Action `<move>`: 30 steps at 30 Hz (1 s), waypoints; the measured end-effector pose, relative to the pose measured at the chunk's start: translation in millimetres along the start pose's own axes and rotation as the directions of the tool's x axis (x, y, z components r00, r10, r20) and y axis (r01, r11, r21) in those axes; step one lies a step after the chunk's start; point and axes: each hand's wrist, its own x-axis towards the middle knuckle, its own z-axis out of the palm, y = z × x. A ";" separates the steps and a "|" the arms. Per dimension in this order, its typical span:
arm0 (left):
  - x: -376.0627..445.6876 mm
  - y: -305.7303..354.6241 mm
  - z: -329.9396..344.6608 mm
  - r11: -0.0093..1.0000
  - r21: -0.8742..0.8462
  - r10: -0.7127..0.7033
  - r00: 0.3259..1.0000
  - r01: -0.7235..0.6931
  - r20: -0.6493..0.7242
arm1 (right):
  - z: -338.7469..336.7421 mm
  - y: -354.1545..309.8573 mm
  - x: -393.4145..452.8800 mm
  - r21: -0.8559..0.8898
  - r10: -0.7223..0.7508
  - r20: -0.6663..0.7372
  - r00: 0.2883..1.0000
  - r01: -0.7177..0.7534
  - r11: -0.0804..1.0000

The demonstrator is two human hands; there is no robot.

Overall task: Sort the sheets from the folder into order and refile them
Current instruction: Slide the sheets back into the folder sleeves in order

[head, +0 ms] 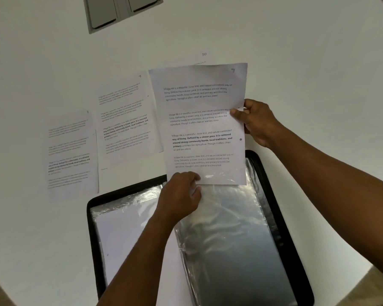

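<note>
An open black folder (296, 250) with clear plastic sleeves (230, 239) lies at the near edge of the white table. Above its right-hand page I hold a printed sheet (199, 133), numbered at its top right corner. My right hand (257, 122) pinches the sheet's right edge. At the sheet's bottom left corner my left hand (181, 195) grips the top of a clear sleeve, where the sheet's lower edge meets the sleeve's opening. Two more printed sheets lie flat to the left: sheet 9 (124, 115) and another sheet (69, 151). Behind the held sheet, sheet 10 (205, 55) peeks out.
A grey recessed panel (119, 12) sits in the table at the far top. The folder's left-hand page holds a white sheet (124, 235) in a sleeve. The table's rounded near edge shows at the bottom corners.
</note>
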 end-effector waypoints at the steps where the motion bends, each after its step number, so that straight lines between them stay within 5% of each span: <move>1: 0.6 -2.3 -1.8 1.000 0.016 -0.007 1.000 0.007 0.008 | -0.5 -0.3 2.4 -0.021 0.007 0.009 1.000 -0.006 1.000; 30: 23.7 -17.7 -9.6 0.996 -0.065 -0.051 0.994 0.057 0.101 | 9.1 -17.1 40.0 -0.406 0.264 0.266 0.927 -0.141 0.903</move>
